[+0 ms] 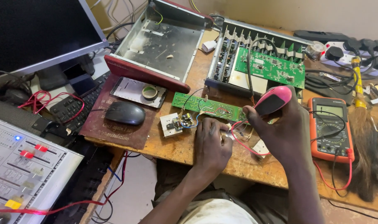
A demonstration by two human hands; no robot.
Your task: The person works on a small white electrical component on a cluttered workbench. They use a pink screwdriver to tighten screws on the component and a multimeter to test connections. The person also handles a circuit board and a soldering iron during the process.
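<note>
My right hand [286,130] grips a pink and black soldering tool [274,99], its tip pointing down toward wires at the table's front. Beside it, my left hand [212,143] rests on the wooden table [185,147], fingers curled over small wires and a part near a long green circuit board [209,107]. A small board on a white block [177,122] lies just left of my left hand. Red wires [241,143] loop between both hands.
An orange multimeter [331,128] lies right of my right hand. Behind are an open amplifier chassis [259,62] and an empty metal case [164,41]. A black mouse [124,113], keyboard [73,103], monitor [35,33] and mixer [23,166] fill the left. A brush [365,145] lies far right.
</note>
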